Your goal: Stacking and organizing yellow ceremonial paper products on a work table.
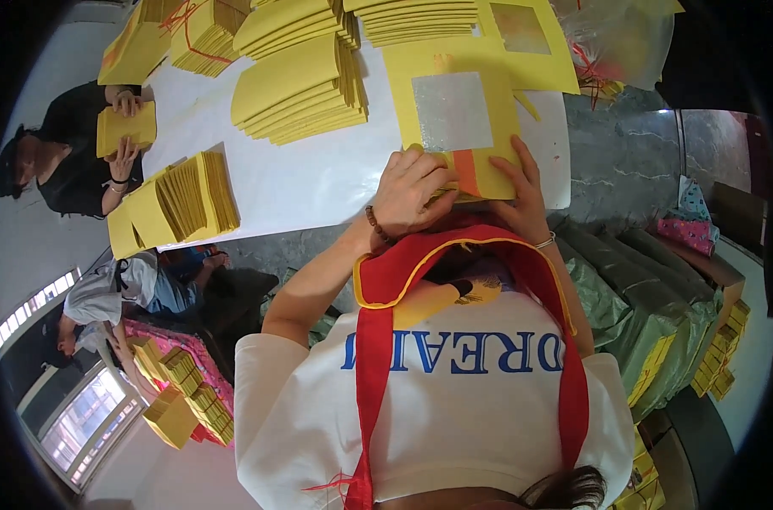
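A yellow paper sheet [499, 134] with a silver-grey square [453, 110] lies in front of me at the table's near edge. Its near part is folded up, and an orange band [465, 172] shows on it. My left hand [416, 189] is closed on the fold, fingers curled and pressed together. At the sheet's near right corner, my right hand [522, 189] rests with thumb and fingers stretched apart against the paper. Another yellow sheet [554, 51] with a similar square lies beyond it. The underside of the fold is hidden.
Stacks of folded yellow paper [297, 93] stand on the white tabletop [276, 183], some tied with red string. A clear plastic bag [620, 42] sits far right. At left, a person [72, 161] handles a yellow stack; another person [118, 289] sits lower. Green-wrapped bundles [633, 314] stand at right.
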Tool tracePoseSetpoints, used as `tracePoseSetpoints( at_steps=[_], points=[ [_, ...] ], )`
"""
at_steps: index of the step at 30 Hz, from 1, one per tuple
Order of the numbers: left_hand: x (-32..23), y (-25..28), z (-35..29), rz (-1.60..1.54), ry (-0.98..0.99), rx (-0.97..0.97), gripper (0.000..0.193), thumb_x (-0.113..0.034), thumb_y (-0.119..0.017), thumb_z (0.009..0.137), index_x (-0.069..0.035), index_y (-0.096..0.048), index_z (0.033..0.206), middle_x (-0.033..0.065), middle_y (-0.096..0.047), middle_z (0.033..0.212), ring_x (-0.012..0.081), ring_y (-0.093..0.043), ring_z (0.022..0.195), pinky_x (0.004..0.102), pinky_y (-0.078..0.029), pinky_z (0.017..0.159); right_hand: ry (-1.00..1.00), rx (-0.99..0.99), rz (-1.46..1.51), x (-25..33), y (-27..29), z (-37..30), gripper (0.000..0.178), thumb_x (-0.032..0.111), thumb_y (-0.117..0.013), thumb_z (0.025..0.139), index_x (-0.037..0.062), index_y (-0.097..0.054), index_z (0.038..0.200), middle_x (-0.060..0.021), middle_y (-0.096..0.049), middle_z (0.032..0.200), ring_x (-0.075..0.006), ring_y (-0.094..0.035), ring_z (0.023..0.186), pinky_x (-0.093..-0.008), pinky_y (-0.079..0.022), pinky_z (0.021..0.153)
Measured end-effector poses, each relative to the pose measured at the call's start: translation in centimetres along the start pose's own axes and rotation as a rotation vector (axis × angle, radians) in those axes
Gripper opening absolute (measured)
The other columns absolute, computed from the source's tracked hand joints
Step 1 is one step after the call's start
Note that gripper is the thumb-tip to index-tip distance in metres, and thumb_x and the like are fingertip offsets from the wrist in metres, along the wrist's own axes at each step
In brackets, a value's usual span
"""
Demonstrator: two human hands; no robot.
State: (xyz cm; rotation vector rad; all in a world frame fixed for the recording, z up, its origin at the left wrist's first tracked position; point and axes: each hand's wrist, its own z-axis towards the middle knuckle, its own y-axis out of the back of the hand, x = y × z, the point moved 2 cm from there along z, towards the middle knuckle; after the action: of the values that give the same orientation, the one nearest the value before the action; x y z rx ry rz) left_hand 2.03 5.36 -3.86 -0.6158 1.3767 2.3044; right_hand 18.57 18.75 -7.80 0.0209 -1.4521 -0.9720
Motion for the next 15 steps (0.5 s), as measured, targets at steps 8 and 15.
tracePoseSetpoints(
  at_steps=[8,15],
  points=[
    [0.13,-0.06,-0.09,0.010,-0.001,0.004,0.018,-0.013,-0.068,0.071,-0.010,-0.064,0.089,0.0026,-0.059,0.087,0.0213,-0.053,0.080,0.0322,-0.037,0.066,0.007,-0.001,0.006,0.01,0.02,0.03,0.060,0.010,-0.074,0.062,0.0126,-0.056,0.118,-0.0134,-0.028,0.144,-0.0330,-0.031,0.128,-0.0400,-0.031,0.104],
    [-0.09,0.19,0.17,0.030,0.007,0.049,0.014,-0.015,-0.063,0.078,-0.009,-0.065,0.090,0.0040,-0.059,0.088,0.0220,-0.052,0.080,0.0328,-0.037,0.068,-0.010,0.000,-0.003,0.03,0.11,0.01,0.059,0.007,-0.072,0.060,0.0118,-0.057,0.117,-0.0136,-0.029,0.144,-0.0325,-0.031,0.128,-0.0396,-0.030,0.105]
  ],
)
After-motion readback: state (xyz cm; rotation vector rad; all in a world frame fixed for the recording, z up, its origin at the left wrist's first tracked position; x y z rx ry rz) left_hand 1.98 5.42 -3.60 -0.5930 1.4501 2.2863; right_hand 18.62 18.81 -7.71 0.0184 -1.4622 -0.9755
